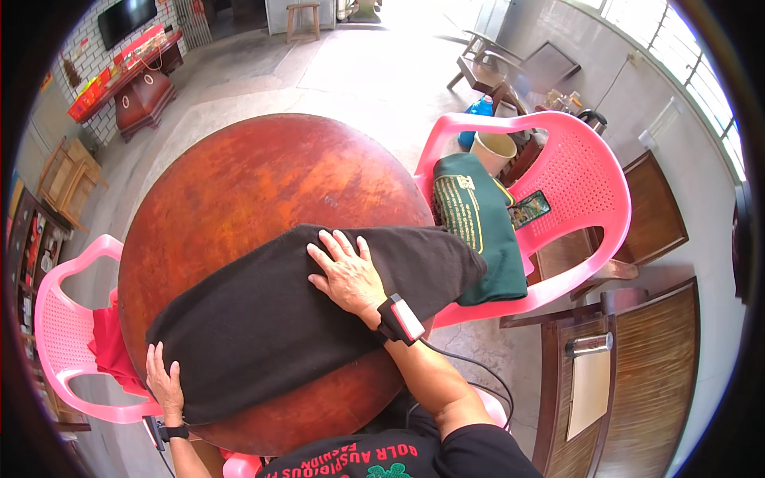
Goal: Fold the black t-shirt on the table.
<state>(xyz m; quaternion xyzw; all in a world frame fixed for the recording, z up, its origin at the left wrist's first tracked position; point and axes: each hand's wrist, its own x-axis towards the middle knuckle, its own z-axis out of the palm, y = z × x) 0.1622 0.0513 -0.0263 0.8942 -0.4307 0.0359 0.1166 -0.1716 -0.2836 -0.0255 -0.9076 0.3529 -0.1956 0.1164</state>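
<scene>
A black folded cloth, probably a garment (257,322), lies flat across a round reddish-brown wooden table (257,173). Its right end reaches past the table's edge to a folded dark green cloth with yellow print (496,239) on a pink plastic armchair (583,161). My right hand (346,272) rests palm down on the black cloth, fingers spread, right of its middle. At the cloth's left end, my left hand (165,382) lies along the edge with thumb and fingers apart. Both wrists wear black bands.
Beside the green cloth lies a phone-like object (530,209) on the right chair. Another pink chair (66,334) at left holds red cloth (113,349). A bucket (493,150) and blue bottle (478,113) stand behind the right chair. A black cable (478,364) hangs near my right arm.
</scene>
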